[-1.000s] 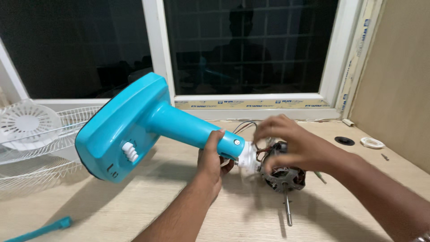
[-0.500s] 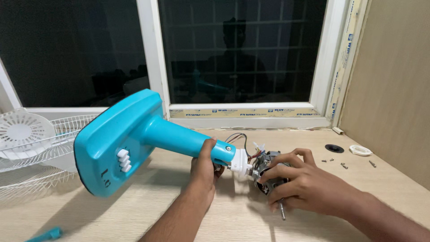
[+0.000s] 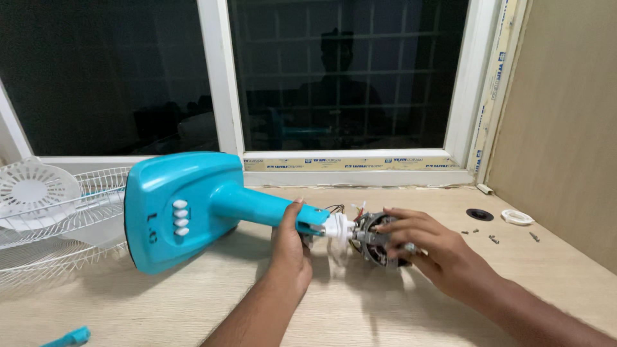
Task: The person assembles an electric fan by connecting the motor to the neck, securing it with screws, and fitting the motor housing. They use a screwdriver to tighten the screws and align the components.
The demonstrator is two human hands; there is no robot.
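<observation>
Wooden table (image 3: pixel 360 321): one fan stand (image 3: pixel 193 209), one motor (image 3: pixel 376 238), two hands.

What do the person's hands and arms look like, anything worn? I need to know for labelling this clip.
Both forearms are bare, with no sleeves in view. The left hand and right hand wear no gloves, and no rings show. No watch or band is visible on either wrist.

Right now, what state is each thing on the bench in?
Blue fan stand: on its side, neck held by left hand.
Motor: bare, wired to the neck, gripped by right hand.
White grille: off, lying left.
Screws: loose, right.
</observation>
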